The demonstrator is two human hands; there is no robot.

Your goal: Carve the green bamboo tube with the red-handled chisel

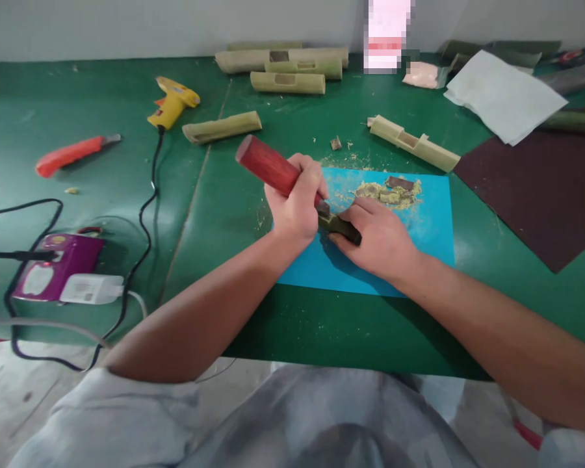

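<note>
My left hand (297, 198) is closed around the thick red wooden handle of a chisel (268, 166). The handle slants up to the left, and its short metal end meets a small dark green bamboo piece (344, 227). My right hand (377, 234) pinches that bamboo piece from the right, thumb on the near side and fingers on the far side. The exact cutting edge is hidden between the hands. Both hands are over a blue sheet (370, 285), where bamboo shavings (370, 190) and dark scraps (400, 183) lie beyond the right hand.
On the green table (102, 201) are a yellow glue gun (173, 104), a red-handled cutter (73, 155) and a purple power box (61, 266) with cables. Cut bamboo tubes (287, 82) line the back. At right lie a notched bamboo tube (414, 143), white paper (504, 94) and a brown sheet (541, 195).
</note>
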